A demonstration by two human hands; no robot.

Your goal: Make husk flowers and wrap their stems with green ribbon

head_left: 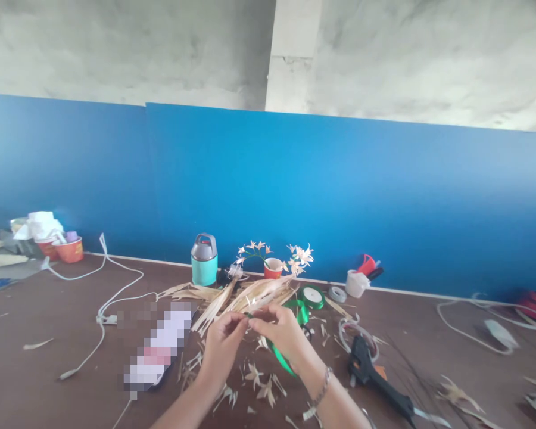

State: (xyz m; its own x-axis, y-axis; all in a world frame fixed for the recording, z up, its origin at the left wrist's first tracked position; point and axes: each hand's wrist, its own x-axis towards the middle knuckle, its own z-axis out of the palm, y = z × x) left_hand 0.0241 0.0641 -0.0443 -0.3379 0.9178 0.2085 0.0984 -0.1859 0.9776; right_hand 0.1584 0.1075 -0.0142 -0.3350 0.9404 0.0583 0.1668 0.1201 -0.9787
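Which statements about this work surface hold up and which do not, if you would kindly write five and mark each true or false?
1. The left hand and the right hand are held close together. True.
2. The black glue gun lies to the left of both hands. False: it lies to their right.
3. The turquoise container stands upright in front of the blue partition. True.
4. The bracelet is worn on the left wrist. False: it is on the right one.
5. The grey tape roll lies next to the green spool. True.
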